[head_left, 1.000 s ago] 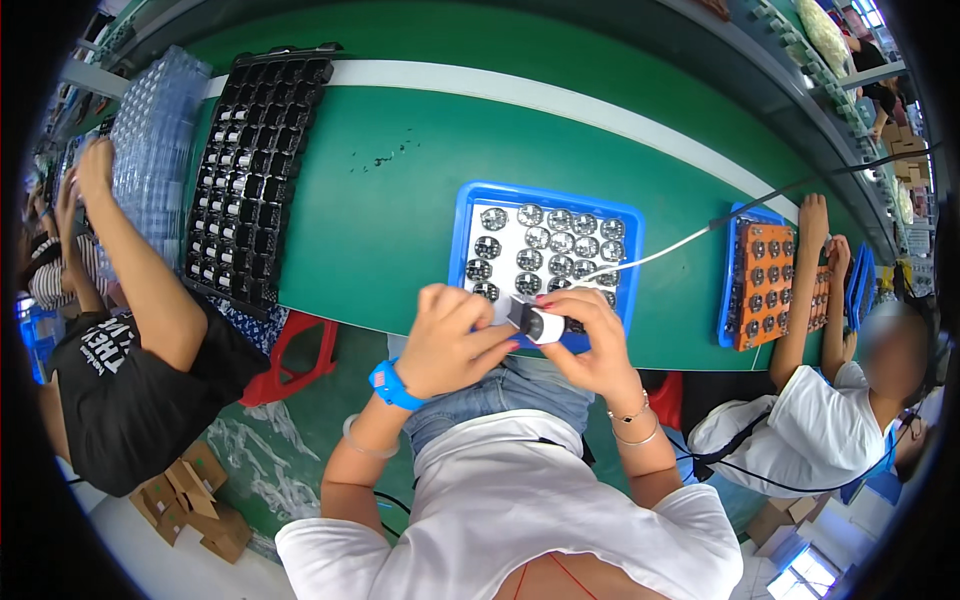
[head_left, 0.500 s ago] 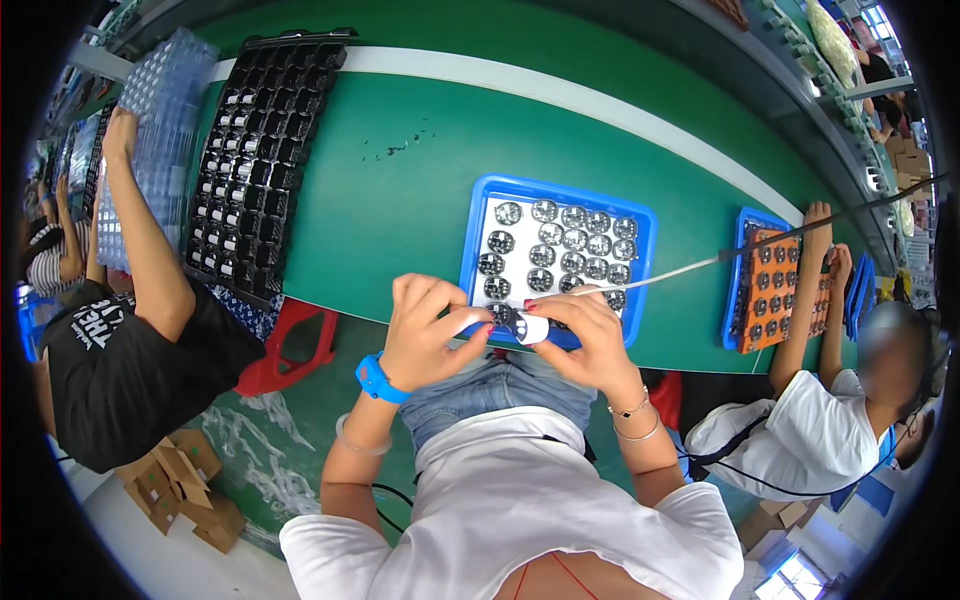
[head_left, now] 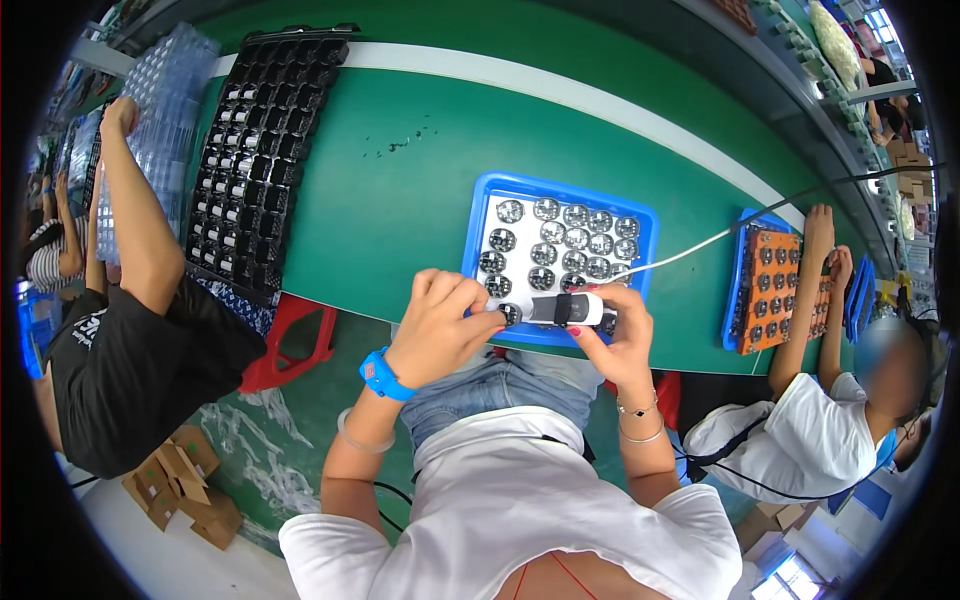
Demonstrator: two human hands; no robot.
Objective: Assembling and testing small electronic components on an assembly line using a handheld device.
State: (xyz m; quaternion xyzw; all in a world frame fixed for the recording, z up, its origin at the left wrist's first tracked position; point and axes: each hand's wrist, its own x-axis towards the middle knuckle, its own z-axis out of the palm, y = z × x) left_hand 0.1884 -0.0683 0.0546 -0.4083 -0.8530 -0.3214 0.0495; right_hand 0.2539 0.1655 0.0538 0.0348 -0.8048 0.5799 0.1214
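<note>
My right hand (head_left: pixel 622 335) is closed around a white-and-grey corded hand tool (head_left: pixel 566 309) with a black band. The tool lies nearly level, its narrow end pointing left. My left hand (head_left: pixel 440 325) pinches a small round black part (head_left: pixel 509 314) at that end; whether the tool touches it I cannot tell. Both hands are over the near edge of a blue tray (head_left: pixel 650 245). Inside the tray, rows of round black parts with shiny faces (head_left: pixel 576 238) rest on a white sheet (head_left: pixel 519 262). My right fingers and the tool hide some of the nearest ones.
A white cable (head_left: pixel 690 257) runs from the tool up to the right. A long black compartment tray (head_left: pixel 255 150) with white pieces stands left, beside stacked clear trays (head_left: pixel 165 100). Tiny dark bits (head_left: pixel 395 147) lie on the green table (head_left: pixel 400 220). Co-workers sit on both sides; an orange tray (head_left: pixel 775 290) is right.
The tool has swung from being seen nearly end-on to lying lengthwise, pointing left. My right hand has shifted right with it; my left hand has moved slightly right.
</note>
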